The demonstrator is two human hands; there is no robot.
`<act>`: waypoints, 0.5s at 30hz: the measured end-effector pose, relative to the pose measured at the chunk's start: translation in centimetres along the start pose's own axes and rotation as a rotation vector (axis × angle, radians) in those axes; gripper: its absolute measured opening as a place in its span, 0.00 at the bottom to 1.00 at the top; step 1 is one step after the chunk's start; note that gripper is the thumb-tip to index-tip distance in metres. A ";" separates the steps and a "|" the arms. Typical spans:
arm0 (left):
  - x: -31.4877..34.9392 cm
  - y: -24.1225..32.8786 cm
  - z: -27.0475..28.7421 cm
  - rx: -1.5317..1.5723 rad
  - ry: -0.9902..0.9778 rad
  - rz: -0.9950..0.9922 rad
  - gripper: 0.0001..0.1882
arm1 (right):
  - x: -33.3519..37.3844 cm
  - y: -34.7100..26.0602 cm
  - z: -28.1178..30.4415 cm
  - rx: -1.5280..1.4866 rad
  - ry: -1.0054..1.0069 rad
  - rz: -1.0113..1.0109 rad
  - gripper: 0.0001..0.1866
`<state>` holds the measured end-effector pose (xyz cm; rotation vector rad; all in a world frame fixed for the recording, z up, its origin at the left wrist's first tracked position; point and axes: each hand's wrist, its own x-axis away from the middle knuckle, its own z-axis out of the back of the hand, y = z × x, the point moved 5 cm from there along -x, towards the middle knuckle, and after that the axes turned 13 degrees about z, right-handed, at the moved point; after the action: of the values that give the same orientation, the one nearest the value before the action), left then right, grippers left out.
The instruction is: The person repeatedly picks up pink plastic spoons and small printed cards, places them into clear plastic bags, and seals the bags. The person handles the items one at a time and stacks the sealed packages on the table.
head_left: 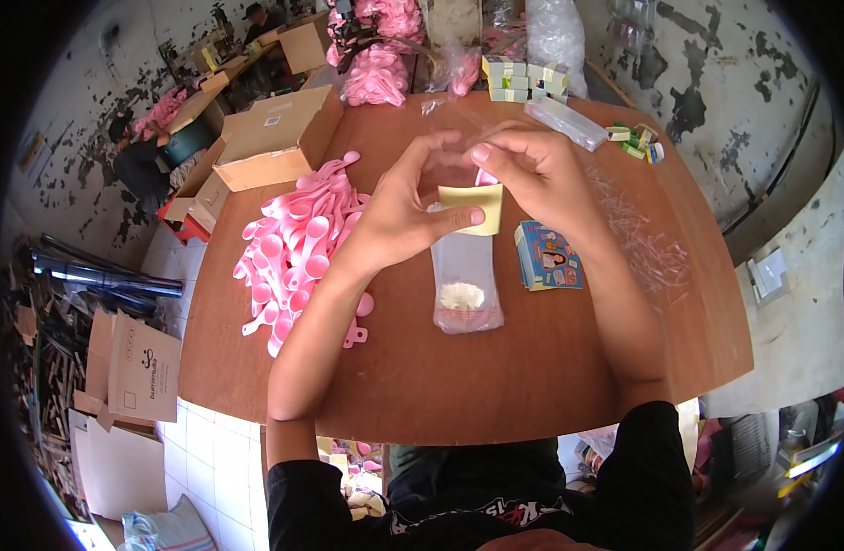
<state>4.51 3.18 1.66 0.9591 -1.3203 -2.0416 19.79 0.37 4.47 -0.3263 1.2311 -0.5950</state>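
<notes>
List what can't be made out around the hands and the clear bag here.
- Head view: the mouth of the clear bag is hidden behind the left hand and right hand.
- The pink piece under the right fingers is mostly covered; its shape is unclear.
- The white contents in the bag are too small to identify.
- The yellow card shows no legible detail.

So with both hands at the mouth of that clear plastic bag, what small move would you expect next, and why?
Probably sliding the pale yellow paper card down into the clear plastic bag. The left hand pinches the card at the bag's mouth, the right hand holds a pink plastic piece there, and white powder already sits at the bottom.
</notes>
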 end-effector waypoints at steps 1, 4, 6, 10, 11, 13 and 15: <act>0.0 0.1 -0.2 0.024 -0.021 0.018 0.38 | 0.1 0.1 -0.2 -0.098 0.016 -0.066 0.12; 0.2 0.3 -0.5 0.044 -0.011 0.055 0.33 | 0.3 -0.4 -0.5 -0.209 0.021 -0.153 0.12; 0.2 0.6 -0.4 0.091 0.025 0.064 0.31 | 0.1 -0.6 -0.3 -0.245 0.027 -0.129 0.12; 0.4 1.1 0.0 0.108 0.057 0.059 0.27 | 0.5 0.2 0.1 -0.304 0.023 -0.240 0.12; 0.3 1.0 -0.1 0.107 0.057 0.057 0.27 | 0.5 0.3 0.0 -0.303 0.023 -0.237 0.12; 0.3 1.1 0.2 0.218 0.131 -0.020 0.22 | 0.5 0.5 0.3 -0.315 0.082 -0.256 0.12; 0.4 1.7 1.2 0.229 0.195 -0.046 0.17 | 0.5 0.6 0.3 -0.323 0.081 -0.260 0.12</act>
<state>3.44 2.91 3.43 1.2657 -1.4568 -1.8031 20.28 0.54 3.84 -0.7479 1.3756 -0.6355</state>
